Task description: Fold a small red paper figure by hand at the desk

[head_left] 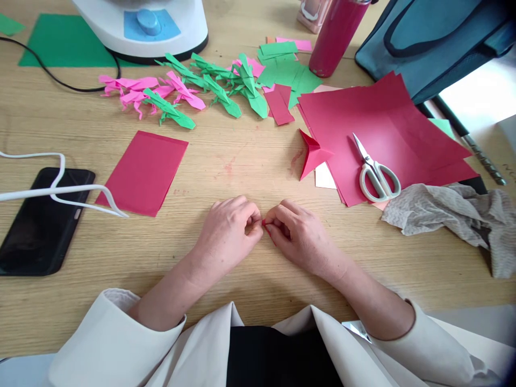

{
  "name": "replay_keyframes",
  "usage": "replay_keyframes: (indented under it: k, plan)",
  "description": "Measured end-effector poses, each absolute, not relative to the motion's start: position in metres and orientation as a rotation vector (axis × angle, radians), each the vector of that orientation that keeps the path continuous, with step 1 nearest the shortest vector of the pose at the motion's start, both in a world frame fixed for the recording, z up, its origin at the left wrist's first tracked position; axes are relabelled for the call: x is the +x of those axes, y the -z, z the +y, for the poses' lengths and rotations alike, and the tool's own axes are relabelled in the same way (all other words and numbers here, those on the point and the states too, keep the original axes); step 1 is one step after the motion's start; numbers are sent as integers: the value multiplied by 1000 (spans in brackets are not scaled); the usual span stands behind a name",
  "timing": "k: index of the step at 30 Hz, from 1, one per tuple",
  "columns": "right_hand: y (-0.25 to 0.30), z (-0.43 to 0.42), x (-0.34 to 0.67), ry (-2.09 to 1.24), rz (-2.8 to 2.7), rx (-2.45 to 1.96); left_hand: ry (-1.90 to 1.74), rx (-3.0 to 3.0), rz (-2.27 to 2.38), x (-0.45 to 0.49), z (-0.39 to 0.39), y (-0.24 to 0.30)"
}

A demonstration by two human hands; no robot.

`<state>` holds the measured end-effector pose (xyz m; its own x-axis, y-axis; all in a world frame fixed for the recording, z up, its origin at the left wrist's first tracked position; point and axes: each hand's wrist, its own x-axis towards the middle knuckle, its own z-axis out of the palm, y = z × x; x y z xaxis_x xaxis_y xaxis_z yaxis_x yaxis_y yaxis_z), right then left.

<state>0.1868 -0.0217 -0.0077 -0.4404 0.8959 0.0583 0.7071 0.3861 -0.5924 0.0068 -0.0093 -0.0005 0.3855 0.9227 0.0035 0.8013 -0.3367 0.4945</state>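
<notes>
My left hand (229,231) and my right hand (298,234) meet at the middle of the wooden table, fingers curled and pinched together on a small folded piece of red paper (266,227). Only a thin red edge of it shows between the fingertips; the rest is hidden. A half-folded red paper shape (312,153) lies just beyond my right hand. A red paper rectangle (144,172) lies beyond my left hand.
Red sheets (407,134) with white scissors (377,172) lie right, beside a crumpled grey cloth (451,212). Pink and green folded figures (189,91) line the back, near a white appliance (149,27), red bottle (336,37) and blue bag (439,37). A black phone (40,223) and white cable (60,188) lie left.
</notes>
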Motion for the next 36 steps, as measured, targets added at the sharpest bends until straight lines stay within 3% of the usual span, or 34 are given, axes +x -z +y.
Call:
replay_keyframes:
  k: [14,22,31,36]
  plan:
    - [-1,-14,214,-863,-2459,-1043,-394,2280,1517,10,-12,1]
    - [-8,-14,217,-655,-2682,-966,-369,2312,1545,11,-12,3]
    - [-11,-18,214,-171,-2932,-842,-350,2332,1520,10,-11,4]
    - [-12,-19,212,-145,-2944,-852,-335,2337,1505,10,-10,3]
